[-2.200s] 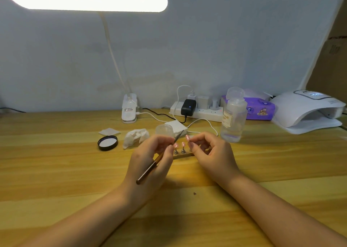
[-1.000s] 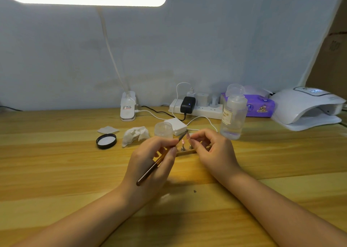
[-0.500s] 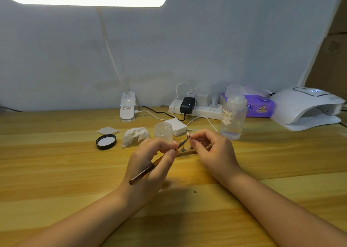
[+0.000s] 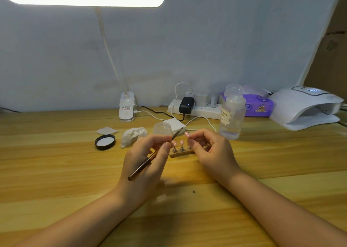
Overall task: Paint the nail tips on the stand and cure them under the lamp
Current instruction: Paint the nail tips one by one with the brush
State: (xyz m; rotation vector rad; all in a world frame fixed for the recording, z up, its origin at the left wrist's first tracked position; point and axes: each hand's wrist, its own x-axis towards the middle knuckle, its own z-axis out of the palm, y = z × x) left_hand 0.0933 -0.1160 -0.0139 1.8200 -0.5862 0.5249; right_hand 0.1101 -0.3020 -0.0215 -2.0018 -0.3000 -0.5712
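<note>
A pale striped wooden worktop meets a grey wall. At frame centre, the right hand pinches a pink nail tip above the wooden stand; the left hand grips a slim brown brush.

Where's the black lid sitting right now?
The black lid lies left of centre on the wooden table, beside the crumpled tissue, just in front of a small white pad.

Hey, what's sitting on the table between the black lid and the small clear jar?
In the head view, a crumpled white tissue lies between the black lid and the small clear jar; a flat white pad sits just behind the lid.
</note>
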